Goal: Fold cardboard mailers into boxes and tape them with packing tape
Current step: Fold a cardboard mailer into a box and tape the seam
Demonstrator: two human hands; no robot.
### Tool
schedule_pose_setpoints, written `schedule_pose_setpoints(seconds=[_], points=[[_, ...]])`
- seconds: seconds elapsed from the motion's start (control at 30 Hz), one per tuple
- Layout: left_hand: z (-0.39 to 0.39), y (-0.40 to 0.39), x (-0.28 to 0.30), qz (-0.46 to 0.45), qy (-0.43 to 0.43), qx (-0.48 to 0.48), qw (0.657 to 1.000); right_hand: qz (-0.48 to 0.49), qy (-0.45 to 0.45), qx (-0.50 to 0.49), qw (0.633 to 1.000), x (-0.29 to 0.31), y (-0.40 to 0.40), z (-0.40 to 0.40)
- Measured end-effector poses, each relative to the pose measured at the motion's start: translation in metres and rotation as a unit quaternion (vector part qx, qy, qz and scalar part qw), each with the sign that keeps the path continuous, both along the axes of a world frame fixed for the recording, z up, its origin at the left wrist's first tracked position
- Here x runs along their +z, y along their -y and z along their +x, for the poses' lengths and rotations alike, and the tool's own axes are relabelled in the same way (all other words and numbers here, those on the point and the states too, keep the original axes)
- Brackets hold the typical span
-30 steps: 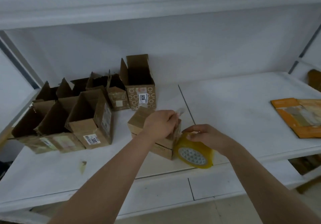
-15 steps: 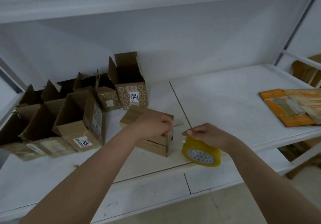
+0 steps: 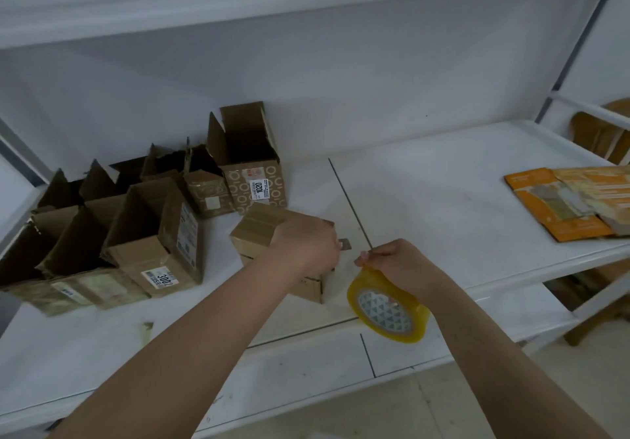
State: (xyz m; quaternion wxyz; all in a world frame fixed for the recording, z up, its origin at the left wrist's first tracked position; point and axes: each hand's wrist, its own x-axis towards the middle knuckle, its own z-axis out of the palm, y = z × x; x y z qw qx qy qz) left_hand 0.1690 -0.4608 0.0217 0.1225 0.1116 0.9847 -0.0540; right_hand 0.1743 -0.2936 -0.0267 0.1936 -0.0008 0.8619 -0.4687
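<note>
Left hand (image 3: 306,246) sits curled on the small closed brown cardboard box (image 3: 259,230) mid-bench, pinching a small grey blade (image 3: 345,244) at its right edge. Right hand (image 3: 395,264) grips the yellow-tinted roll of clear packing tape (image 3: 388,312) just beside the box, over the white bench (image 3: 443,206). Open-topped brown cartons (image 3: 153,234) cluster left.

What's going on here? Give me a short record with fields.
activity: taping a small cardboard box shut
left hand: on the box, gripping a small cutter
right hand: holds the yellow tape roll beside the box
finished work: open-topped boxes grouped at the left
surface: white shelf
also there: orange packets at the right
</note>
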Motion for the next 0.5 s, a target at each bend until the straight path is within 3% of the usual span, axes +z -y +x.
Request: schedule_pose_setpoints(seconds=[0.1, 0.2, 0.3, 0.33, 0.43, 0.5], points=[[0.006, 0.008, -0.003, 0.058, -0.031, -0.017, 0.998, -0.054, 0.031, -0.037, 0.997, -0.002, -0.001, 0.004], [0.007, 0.021, -0.004, 0.186, -0.041, 0.022, 0.981, -0.072, 0.044, -0.05, 0.995, -0.004, -0.001, 0.006], [0.005, 0.029, -0.014, 0.358, -0.087, 0.19, 0.91, -0.079, 0.065, -0.052, 0.993, -0.006, 0.003, 0.008], [0.004, 0.027, -0.017, 0.362, -0.106, 0.217, 0.901, -0.081, 0.075, -0.054, 0.992, -0.007, 0.005, 0.009], [0.006, 0.013, -0.024, 0.259, -0.167, 0.21, 0.928, -0.073, 0.104, -0.057, 0.99, -0.01, 0.009, 0.011], [0.007, 0.007, -0.026, 0.242, -0.179, 0.204, 0.932, -0.076, 0.114, -0.056, 0.989, -0.012, 0.009, 0.012]])
